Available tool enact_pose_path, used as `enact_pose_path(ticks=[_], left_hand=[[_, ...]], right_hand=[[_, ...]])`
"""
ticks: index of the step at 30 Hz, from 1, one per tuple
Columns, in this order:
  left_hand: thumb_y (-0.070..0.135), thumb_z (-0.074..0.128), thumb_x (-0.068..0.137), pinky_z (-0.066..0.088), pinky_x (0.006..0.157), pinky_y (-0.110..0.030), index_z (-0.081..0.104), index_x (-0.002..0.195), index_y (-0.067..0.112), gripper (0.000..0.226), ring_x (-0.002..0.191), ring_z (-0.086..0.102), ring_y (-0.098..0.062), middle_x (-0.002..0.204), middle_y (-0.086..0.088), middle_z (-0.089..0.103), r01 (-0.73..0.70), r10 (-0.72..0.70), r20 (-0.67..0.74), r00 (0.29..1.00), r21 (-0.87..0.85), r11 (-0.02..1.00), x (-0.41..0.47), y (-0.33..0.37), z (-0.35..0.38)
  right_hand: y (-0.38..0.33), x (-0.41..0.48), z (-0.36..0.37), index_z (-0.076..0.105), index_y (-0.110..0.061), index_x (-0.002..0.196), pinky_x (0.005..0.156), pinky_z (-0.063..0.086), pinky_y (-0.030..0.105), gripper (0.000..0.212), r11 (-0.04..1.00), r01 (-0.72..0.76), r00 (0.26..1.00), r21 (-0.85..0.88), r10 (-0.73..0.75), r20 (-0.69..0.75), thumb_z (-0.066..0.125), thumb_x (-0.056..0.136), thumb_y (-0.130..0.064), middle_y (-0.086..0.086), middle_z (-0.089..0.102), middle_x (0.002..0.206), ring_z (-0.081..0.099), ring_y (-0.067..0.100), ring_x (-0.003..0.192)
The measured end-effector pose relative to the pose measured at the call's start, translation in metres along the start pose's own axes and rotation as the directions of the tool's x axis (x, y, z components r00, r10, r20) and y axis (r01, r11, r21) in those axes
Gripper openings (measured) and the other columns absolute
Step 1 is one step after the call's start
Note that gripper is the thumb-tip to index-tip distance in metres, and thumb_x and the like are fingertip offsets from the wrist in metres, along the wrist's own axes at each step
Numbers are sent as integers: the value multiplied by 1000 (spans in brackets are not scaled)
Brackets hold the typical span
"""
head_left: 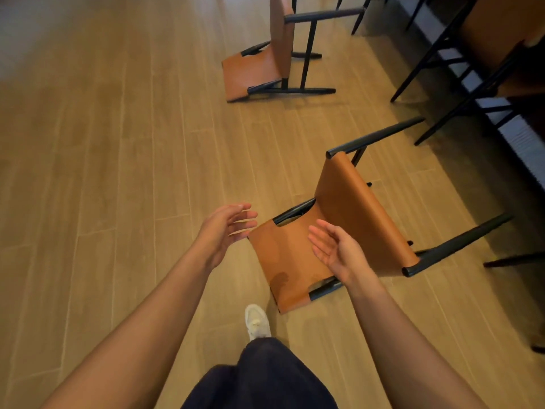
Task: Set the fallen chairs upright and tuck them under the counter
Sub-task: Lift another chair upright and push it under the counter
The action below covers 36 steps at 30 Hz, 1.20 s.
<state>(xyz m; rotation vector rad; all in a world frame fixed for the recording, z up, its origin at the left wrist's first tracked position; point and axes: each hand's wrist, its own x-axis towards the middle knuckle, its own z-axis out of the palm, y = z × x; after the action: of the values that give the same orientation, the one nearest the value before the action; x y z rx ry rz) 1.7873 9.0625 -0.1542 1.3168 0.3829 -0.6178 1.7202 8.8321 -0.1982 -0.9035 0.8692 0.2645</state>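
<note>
Left hand (227, 228) and right hand (333, 249) are hovering with fingers spread, holding nothing, over the near fallen chair (354, 208) at centre (second fallen chair (253, 72) is lying upper centre).

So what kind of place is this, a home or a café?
Likely a café or bar seating area: a near fallen chair and far fallen chair on plank floor, matching standing chairs along a dark counter.

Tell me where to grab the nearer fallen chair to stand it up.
Take the nearer chair by its backrest, gripping both side rails, coming from the end away from the counter. It lies on its back, backrest down on the floor toward you and legs pointing at the counter, so lifting there should tip it onto its feet.
</note>
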Motion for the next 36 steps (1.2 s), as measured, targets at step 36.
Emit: enact_pose_path(ticks=[36], left_hand=[[16, 52, 97, 42, 85, -29, 57, 123, 15, 27, 117, 50, -14, 135, -1, 52, -543, -393, 611, 687, 791, 281, 391, -191, -70]], right_hand=[[250, 299, 0, 58, -28, 130, 72, 36, 5, 45, 767, -76, 718, -637, -401, -569, 58, 87, -19, -2, 64, 125, 61, 11, 106]])
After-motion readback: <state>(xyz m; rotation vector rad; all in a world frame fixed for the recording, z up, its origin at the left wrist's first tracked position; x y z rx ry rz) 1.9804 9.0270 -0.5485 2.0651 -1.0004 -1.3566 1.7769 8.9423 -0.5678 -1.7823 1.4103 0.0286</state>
